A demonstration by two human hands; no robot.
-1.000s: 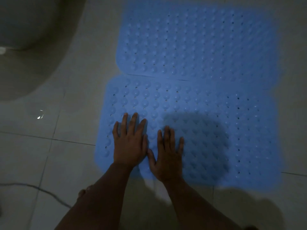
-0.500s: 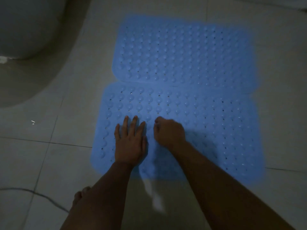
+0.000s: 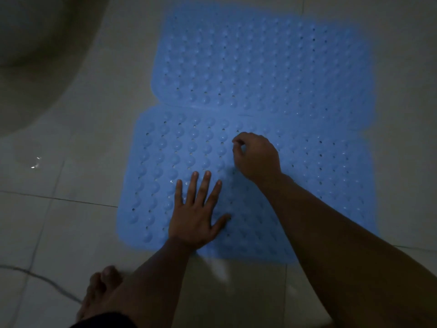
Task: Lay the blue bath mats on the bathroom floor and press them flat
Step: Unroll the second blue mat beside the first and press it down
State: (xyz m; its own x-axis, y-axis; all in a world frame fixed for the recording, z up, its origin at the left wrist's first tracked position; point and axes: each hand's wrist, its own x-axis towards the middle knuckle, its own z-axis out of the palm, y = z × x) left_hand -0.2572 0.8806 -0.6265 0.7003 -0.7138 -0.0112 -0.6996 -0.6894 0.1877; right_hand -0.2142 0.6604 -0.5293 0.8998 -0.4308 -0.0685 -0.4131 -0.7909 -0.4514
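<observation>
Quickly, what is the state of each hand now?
Left hand: open, fingers spread flat on the near blue mat.
Right hand: fingers curled on that mat; a pinch cannot be told.

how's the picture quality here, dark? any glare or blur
Head view: dim overall with a bluish cast, so the two blue mats, near mat and far mat, look soft-edged; one small bright glint on the wet floor tile; the bare foot at the bottom edge is blurred; the left hand lies flat and the right hand curled, both dark but readable.
</observation>
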